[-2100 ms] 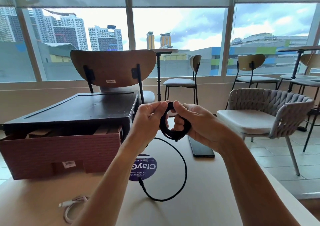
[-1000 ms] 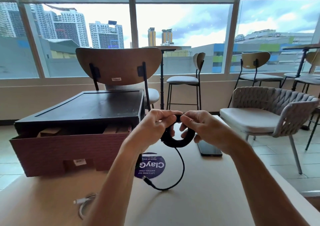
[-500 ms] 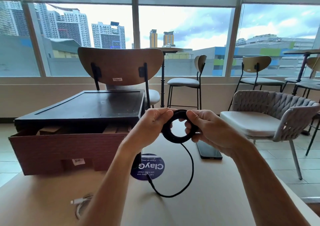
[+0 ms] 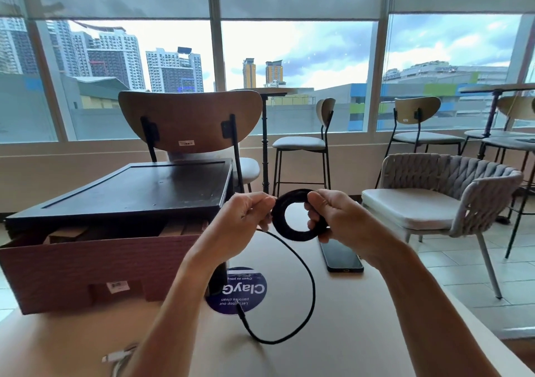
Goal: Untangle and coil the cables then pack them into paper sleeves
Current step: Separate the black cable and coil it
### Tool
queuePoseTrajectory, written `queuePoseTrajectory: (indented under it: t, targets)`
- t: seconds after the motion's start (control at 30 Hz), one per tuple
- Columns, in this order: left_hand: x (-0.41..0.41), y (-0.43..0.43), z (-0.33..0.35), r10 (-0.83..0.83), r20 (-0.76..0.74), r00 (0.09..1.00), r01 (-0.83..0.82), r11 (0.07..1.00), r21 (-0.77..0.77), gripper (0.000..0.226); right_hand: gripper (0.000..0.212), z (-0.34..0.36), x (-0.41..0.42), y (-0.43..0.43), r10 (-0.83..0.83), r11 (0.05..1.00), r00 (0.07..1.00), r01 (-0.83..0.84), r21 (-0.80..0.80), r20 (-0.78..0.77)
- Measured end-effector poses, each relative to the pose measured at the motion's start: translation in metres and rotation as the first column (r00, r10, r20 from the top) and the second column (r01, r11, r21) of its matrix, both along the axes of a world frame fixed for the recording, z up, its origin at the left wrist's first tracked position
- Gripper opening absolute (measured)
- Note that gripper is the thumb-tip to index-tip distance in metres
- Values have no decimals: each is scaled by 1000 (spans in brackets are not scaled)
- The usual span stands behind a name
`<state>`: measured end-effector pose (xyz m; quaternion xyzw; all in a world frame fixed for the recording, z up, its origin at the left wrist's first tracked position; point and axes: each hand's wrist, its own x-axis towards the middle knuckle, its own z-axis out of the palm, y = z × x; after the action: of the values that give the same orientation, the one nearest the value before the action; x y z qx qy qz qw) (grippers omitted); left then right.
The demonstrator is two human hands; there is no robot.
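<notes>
The black cable coil [image 4: 278,221] has turned face-on.
Left grip [image 4: 243,217] and right grip [image 4: 338,217] pinch its ring over the smooth tan surface [image 4: 362,318]; windows [image 4: 298,58] behind.

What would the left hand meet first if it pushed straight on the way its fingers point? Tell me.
The black cable coil: the left hand pinches its left rim, so contact is immediate. Just past the ring is the right hand, gripping the opposite rim, probably at about the same depth.

Mostly ring-coiled black cable [image 4: 295,234], tail loose; white cable [image 4: 115,358] seemingly bunched.
</notes>
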<state>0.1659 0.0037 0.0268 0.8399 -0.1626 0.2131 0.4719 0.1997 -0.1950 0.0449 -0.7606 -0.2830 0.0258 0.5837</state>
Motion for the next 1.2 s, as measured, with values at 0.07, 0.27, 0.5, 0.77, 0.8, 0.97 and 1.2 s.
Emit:
queuePoseTrajectory:
  t: [0.07, 0.27, 0.5, 0.77, 0.8, 0.97, 1.2]
  targets:
    - [-1, 7, -1, 29, -1, 1000, -29, 999, 20, 28, 30, 1, 2, -5, 18, 994, 998, -11, 109, -59]
    - [11, 13, -15, 156, -73, 985, -155, 988, 14, 23, 33, 11, -2, -8, 169, 891, 965, -64, 449, -198]
    - [7, 18, -36, 72, -523, 850, -83, 997, 2, 28, 34, 20, 2, -21, -49, 819, 967, 182, 544, -249]
    - [4, 11, -52, 167, -724, 669, -55, 983, 177, 13, 33, 16, 8, -30, -122, 804, 952, 261, 535, -282]
    - [5, 12, -53, 180, -711, 680, -84, 982, 169, 12, 33, 17, 8, -29, -112, 807, 953, 253, 533, -283]
    - [16, 18, -46, 107, -533, 839, -285, 922, -263, 11, 32, 14, 7, -25, -70, 858, 961, 195, 475, -267]
    - [10, 3, -21, 41, -265, 963, -223, 669, -709, 20, 33, 13, 3, -20, 38, 914, 975, 56, 402, -221]
